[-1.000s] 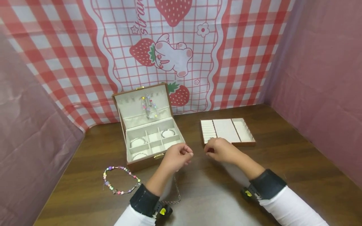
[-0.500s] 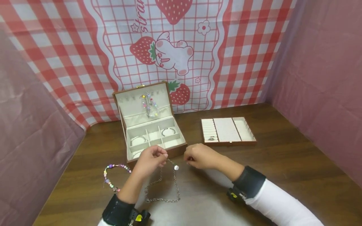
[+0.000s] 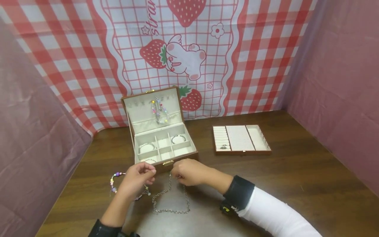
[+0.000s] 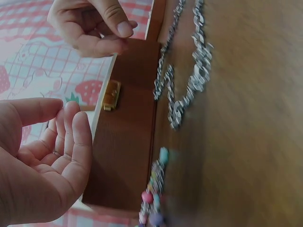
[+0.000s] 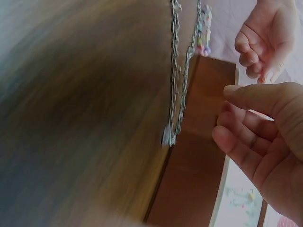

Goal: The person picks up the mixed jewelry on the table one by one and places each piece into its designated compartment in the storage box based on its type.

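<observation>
A silver chain necklace (image 3: 171,211) lies in a loop on the table in front of a brown jewelry box (image 3: 187,158). My right hand (image 3: 190,172) is over the chain's upper end, beside the box's front. In the right wrist view, its thumb and fingers (image 5: 241,156) are bent with nothing between them. My left hand (image 3: 134,181) hovers at the box's front left corner, above a colourful bead necklace (image 3: 117,174) that it partly covers. The left fingers (image 4: 80,142) look loosely bent and hold nothing in the left wrist view.
Several bracelets (image 3: 178,139) lie in the open box's compartments. Beaded strands (image 3: 158,112) hang in its raised lid. To the right sits a shallow tray (image 3: 239,136) with rings (image 3: 224,147) in its left section. A red checked cloth (image 3: 260,65) hangs behind the table.
Both hands have moved left and nearer. The left hand held the chain half a second ago and has let it go. The right hand came from the tray over to the chain.
</observation>
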Available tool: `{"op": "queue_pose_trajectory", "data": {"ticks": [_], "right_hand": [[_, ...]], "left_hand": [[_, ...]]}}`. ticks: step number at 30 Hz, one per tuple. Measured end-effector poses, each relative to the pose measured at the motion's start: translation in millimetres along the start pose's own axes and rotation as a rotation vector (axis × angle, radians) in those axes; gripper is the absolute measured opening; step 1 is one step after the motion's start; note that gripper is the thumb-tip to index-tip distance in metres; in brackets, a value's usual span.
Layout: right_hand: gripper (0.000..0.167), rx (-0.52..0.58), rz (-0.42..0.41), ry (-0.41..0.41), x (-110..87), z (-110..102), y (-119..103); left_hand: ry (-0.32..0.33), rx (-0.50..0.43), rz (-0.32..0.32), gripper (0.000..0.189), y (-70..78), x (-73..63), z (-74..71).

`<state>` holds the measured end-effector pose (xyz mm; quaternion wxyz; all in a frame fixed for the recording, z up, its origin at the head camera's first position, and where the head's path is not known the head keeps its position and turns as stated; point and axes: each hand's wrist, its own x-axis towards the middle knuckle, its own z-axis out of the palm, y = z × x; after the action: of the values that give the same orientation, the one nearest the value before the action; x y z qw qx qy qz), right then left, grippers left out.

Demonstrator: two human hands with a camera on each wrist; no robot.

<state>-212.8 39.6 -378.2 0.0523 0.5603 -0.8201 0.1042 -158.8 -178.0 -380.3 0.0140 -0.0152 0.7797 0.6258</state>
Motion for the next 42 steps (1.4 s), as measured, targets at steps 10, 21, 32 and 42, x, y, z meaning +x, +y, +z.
{"op": "queue_pose_trajectory", "data": {"ticks": [10,21,32,42], "right_hand": [[0.011,-0.075,0.004,-0.128,30.4,22,-14],[0.02,-0.165,-0.016,-0.203,32.9,29,-16],[0.011,0.16,-0.07,-0.221,33.0,10,-14],[0.009,0.503,0.047,-0.141,26.8,-23,-6]], "left_hand": [[0.024,0.003,-0.033,0.01,-11.3,-11.2,-19.0],[0.114,0.031,-0.053,0.011,-8.3,-9.8,-32.3],[0.228,0.035,-0.082,0.032,-20.2,12.2,-56.1],[0.247,0.166,-0.106,0.042,-24.8,29.4,-54.2]]}}
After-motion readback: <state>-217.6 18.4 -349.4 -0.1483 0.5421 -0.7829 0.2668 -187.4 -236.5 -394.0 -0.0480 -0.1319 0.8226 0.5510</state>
